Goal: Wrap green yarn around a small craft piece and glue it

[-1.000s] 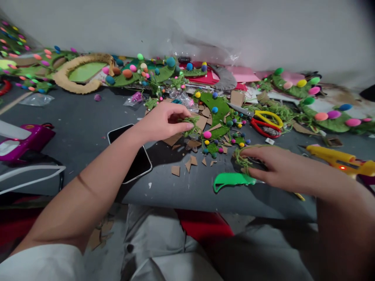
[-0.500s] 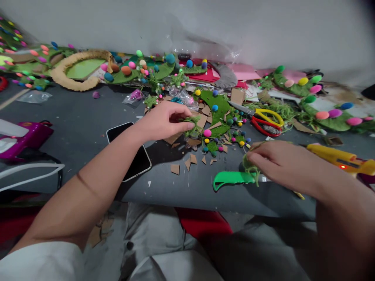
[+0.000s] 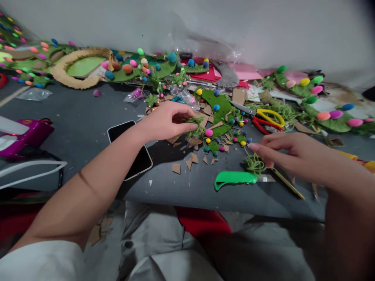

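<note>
So the left hand [image 3: 168, 121] has a narrow pinch going on a shaggy green tuft [image 3: 197, 127], around the middle of the table [image 3: 164, 189] from left to right, well back from the near edge. The tuft pokes out past the fingertips toward the right edge; it's too fuzzy and covered to make out a long axis. Right hand [image 3: 288, 154] comes in from the right side, fingertips a little apart, right beside a stringy green clump [image 3: 254, 164]. Can't tell if it's actually gripping that one. The clump is roundish, no obvious long way to it, nearer the near edge than the tuft. Just in front of it there's a green cutter [image 3: 234, 178] lying roughly parallel to the near edge, blade end toward the right edge. Scissors [image 3: 269, 119] are behind the clump, tips pointing left and slightly toward the far edge. Phone [image 3: 117, 134] sits partly under the left forearm.
</note>
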